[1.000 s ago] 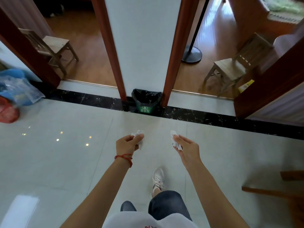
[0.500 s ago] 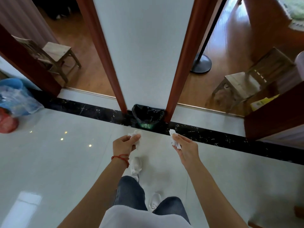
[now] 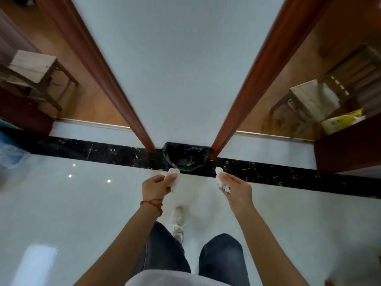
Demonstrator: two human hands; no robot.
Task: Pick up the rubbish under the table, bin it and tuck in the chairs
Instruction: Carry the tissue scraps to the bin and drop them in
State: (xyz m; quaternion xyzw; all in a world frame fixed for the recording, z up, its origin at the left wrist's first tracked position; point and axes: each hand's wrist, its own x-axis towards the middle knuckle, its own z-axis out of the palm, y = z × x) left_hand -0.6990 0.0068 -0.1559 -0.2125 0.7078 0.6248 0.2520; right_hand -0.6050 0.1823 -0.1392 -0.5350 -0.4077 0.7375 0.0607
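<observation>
My left hand (image 3: 156, 185) grips a crumpled white tissue (image 3: 172, 174). In my right hand (image 3: 237, 187), a second crumpled white tissue (image 3: 220, 179) is pinched between the fingers. Both hands are held out over the pale tiled floor, just short of a small bin with a black liner (image 3: 185, 158). The bin stands against the white wall panel between two red-brown door frames. Its open mouth lies straight ahead, between my hands.
A wooden chair (image 3: 34, 77) stands in the room behind the left doorway, another wooden chair (image 3: 321, 93) behind the right one. A yellow packet (image 3: 342, 120) lies by the right chair. A black marble strip (image 3: 92, 151) crosses the floor. A clear plastic bag (image 3: 9, 155) sits far left.
I have walked closer to the bin, which now lies right in front of my hands. Both hands still hold their tissues in the same way.
</observation>
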